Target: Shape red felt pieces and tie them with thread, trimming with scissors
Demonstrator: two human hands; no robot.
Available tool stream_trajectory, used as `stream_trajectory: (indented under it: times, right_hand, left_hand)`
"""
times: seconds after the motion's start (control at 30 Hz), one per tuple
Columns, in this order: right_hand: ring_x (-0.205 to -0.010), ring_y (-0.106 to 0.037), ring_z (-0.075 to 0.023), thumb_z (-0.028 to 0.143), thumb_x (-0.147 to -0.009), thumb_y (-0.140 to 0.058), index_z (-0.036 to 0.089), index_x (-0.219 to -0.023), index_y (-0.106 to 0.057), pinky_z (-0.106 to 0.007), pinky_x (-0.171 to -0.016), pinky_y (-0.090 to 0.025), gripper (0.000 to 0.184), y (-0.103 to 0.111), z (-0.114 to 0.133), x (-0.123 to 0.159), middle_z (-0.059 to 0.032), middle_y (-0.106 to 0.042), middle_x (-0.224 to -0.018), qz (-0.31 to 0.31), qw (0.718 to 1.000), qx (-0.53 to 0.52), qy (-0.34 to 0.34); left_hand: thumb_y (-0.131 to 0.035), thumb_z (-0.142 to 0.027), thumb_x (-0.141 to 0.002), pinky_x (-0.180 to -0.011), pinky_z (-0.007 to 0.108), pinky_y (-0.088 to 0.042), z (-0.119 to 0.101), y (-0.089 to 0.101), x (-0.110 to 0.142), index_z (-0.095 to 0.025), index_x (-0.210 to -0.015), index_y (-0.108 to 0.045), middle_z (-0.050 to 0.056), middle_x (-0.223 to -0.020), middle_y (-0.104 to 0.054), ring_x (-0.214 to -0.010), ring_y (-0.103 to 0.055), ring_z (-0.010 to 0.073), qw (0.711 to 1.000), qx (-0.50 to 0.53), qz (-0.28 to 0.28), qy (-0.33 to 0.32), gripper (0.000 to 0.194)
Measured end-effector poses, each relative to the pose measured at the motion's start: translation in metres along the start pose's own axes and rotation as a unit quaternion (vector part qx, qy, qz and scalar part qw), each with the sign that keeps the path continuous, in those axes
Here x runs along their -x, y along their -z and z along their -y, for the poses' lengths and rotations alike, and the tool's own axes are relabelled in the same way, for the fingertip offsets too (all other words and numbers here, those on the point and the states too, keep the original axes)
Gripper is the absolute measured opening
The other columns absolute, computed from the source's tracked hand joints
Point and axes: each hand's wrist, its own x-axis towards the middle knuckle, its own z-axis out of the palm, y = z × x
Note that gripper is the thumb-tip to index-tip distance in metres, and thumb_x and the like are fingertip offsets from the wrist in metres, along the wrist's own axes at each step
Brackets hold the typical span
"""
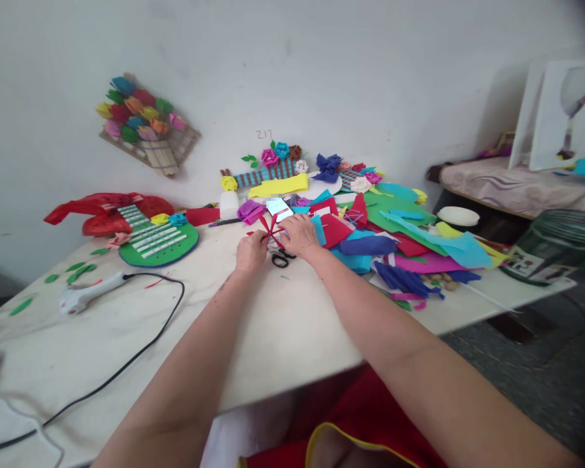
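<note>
Between my two hands is a red star-shaped paper flower with narrow pointed petals. The fingers of my left hand are closed on its left side. My right hand has its fingers closed at the flower's right side, partly hiding the petals there. Just below the flower lie scissors with black handles, their blades hidden. Behind my hands a phone with a lit screen lies near a magenta piece of crepe paper.
Coloured crepe paper is heaped to the right, with a big glass jar beyond. On the left are a white glue gun with a black cord and a green guitar-shaped craft. Paper flowers stand by the wall.
</note>
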Motion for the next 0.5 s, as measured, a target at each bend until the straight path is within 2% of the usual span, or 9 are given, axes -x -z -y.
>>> stream_trajectory:
  times: [0.27,0.5]
  right_hand:
    - [-0.09,-0.055,-0.0191,0.021,-0.082,-0.044,0.017,-0.094,-0.063,-0.031,-0.08,-0.032,0.023,-0.0013,0.0029,0.0001,-0.0075,-0.065,-0.094,0.082,0.997,0.013,0.002]
    - [-0.089,-0.059,-0.0198,0.026,-0.085,-0.04,0.019,-0.095,-0.064,-0.029,-0.073,-0.037,0.027,0.0009,0.0072,-0.0004,-0.0082,-0.066,-0.096,0.104,0.994,0.029,-0.015]
  left_hand:
    - [-0.047,-0.024,-0.08,-0.073,0.026,-0.042,0.0034,-0.0047,-0.0005,-0.02,-0.092,-0.063,0.006,-0.082,-0.068,-0.079,-0.062,0.0173,0.999,0.018,0.005,-0.039,0.02]
    - [-0.047,-0.022,-0.079,-0.073,0.026,-0.044,0.0072,-0.0091,-0.0019,-0.019,-0.092,-0.063,0.007,-0.082,-0.068,-0.078,-0.063,0.0177,0.998,0.038,-0.001,-0.045,0.02]
